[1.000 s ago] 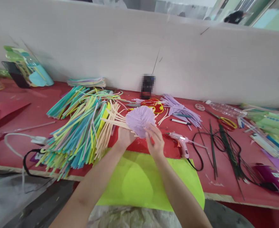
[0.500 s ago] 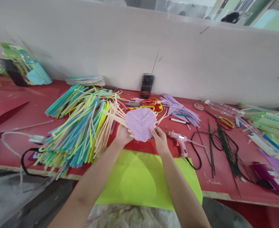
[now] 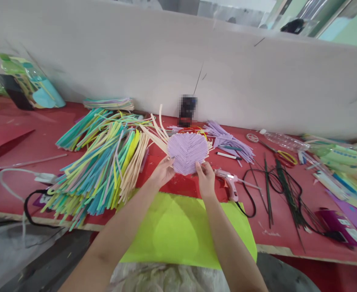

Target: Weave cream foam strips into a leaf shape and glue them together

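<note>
Between my two hands I hold up a leaf-shaped piece (image 3: pixel 187 153) made of lilac strips laid slantwise from a middle line. Cream strips (image 3: pixel 156 136) stick out past its upper left edge, and shorter cream ends show on the right. My left hand (image 3: pixel 164 172) grips the lower left edge, its thumb on the front face. On the lower right edge my right hand (image 3: pixel 205 174) pinches the piece between thumb and fingers. The fingers behind it are hidden. Just right of my right hand lies a pink glue gun (image 3: pixel 231 184).
A big heap of coloured strips (image 3: pixel 101 170) lies left. Lilac strips (image 3: pixel 231 142), a white pen (image 3: pixel 227 155), scissors (image 3: pixel 284 158), dark green wires (image 3: pixel 289 194) and a black cord (image 3: pixel 254 205) are right. A lime-green sheet (image 3: pixel 178 227) covers the front edge.
The leaf-shaped piece has moved slightly right and up and tilted. My left hand has shifted from beneath it to its lower left edge, thumb now in front.
</note>
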A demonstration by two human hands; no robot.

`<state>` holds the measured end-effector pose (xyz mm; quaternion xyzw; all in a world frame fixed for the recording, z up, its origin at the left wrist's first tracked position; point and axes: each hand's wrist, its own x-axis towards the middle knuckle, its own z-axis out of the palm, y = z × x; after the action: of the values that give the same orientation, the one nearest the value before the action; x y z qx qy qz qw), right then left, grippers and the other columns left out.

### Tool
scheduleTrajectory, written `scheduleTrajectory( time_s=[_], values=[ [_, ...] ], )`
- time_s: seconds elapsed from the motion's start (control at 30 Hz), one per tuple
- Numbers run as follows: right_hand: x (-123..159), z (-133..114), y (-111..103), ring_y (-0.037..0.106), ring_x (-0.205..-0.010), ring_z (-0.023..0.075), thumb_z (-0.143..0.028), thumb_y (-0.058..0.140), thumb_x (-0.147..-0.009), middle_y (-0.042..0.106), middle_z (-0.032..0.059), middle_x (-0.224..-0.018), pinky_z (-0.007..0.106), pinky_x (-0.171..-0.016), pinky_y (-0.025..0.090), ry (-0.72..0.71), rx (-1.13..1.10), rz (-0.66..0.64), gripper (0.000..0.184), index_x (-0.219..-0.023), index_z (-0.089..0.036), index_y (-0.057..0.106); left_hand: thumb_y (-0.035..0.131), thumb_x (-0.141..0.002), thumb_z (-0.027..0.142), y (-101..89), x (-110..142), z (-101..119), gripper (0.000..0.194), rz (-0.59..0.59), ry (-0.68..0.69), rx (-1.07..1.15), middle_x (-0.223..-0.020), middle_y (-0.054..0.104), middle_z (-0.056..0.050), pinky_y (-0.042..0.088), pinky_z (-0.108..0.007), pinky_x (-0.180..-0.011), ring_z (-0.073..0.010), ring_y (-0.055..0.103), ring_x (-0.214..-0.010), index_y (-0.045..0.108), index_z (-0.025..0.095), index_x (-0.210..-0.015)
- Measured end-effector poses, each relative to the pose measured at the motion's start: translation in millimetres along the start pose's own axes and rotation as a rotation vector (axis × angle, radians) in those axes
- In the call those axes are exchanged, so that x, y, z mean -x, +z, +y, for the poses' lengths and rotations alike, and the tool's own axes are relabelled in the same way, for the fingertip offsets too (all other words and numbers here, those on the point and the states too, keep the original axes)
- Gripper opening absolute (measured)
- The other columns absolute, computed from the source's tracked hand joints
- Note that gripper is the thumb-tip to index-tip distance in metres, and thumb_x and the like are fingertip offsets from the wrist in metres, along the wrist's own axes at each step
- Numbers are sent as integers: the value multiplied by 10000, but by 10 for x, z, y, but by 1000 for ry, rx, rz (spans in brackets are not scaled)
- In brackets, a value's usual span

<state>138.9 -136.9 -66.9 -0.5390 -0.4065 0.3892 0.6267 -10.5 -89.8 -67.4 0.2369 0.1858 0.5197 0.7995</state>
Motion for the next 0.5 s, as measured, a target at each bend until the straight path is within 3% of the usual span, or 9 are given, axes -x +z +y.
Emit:
scheduleTrajectory(
  time_s=[0.23,0.5],
  values=[
    [-13,25,3,450,-551,98,-529,653,-738,452,-59,-619,231,-483,464,-30,-6,2,355,-722,-207,505,660,-771,113,-26,-25,5,123,17,13,-3,-801,718,-29,514,-222,-672,-118,664,-676,660,134,-892],
    [-21,43,-11,438,-553,96,-515,652,-750,455,-55,-631,230,-480,450,-37,-13,-14,343,-729,-201,515,653,-776,109,-15,-19,7,134,25,14,4,-829,719,-31,525,-221,-680,-120,667,-695,660,138,-906]
  ],
)
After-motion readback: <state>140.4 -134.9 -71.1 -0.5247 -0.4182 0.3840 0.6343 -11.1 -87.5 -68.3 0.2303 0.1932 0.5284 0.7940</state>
